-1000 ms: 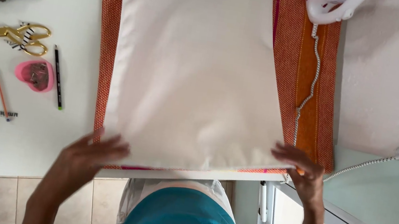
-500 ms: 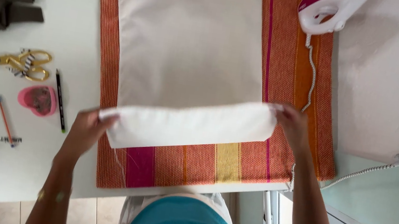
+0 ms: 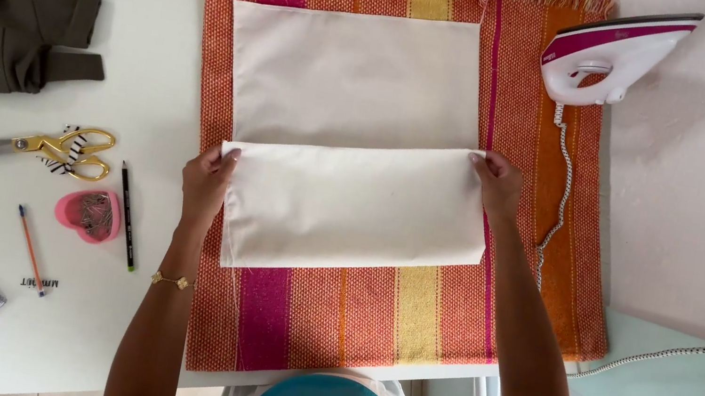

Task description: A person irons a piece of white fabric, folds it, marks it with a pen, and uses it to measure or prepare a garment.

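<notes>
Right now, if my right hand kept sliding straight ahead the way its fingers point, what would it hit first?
The right hand points up and slightly left, gripping the folded edge of the cream fabric. Going on, it would only cross more flat fabric, then the striped mat; the iron sits off to the right, likely missed.

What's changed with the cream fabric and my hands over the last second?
Both hands, left hand and right hand, carried the near edge of the cream fabric up and away, folding it over itself. They still pinch the fold's corners. The striped mat, iron and scissors stayed put.
</notes>
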